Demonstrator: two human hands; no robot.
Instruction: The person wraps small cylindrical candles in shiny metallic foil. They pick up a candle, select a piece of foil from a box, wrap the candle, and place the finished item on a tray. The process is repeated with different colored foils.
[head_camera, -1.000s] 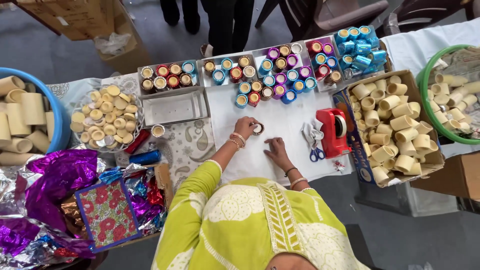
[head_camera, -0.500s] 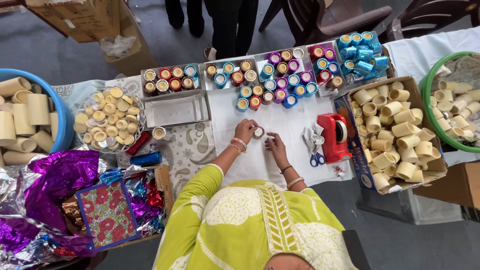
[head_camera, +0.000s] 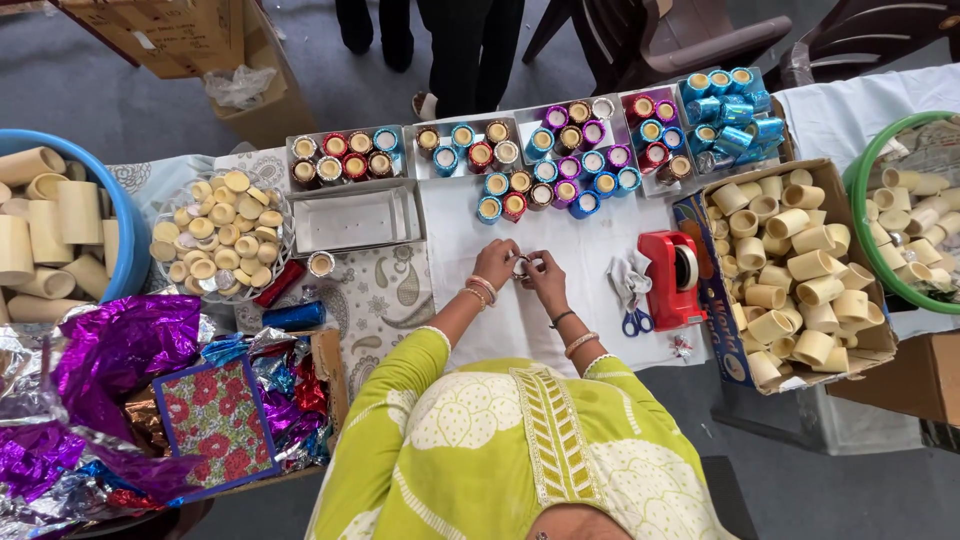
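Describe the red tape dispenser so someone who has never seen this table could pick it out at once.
Start at the cardboard box of cream tubes on the right side of the table. Just left of it, on the white sheet, stands the red tape dispenser, beside blue-handled scissors. It is the only large solid red block here; the other red things are small foil-wrapped cups.

You have two hands at work: left hand (head_camera: 497, 264) and right hand (head_camera: 545, 280), with one small foil-wrapped cup (head_camera: 521, 267) between them. One red tape dispenser (head_camera: 672, 279). One pair of blue-handled scissors (head_camera: 632, 305). One empty metal tray (head_camera: 356, 217). One cardboard box of plain tan cups (head_camera: 790, 270), too many to count. One blue tub (head_camera: 128, 232) and one green tub (head_camera: 862, 200), both holding tan cups. One plate of round tan discs (head_camera: 222, 233). Eight wrapped cups in the left tray (head_camera: 343, 158). One floral box (head_camera: 214, 416).
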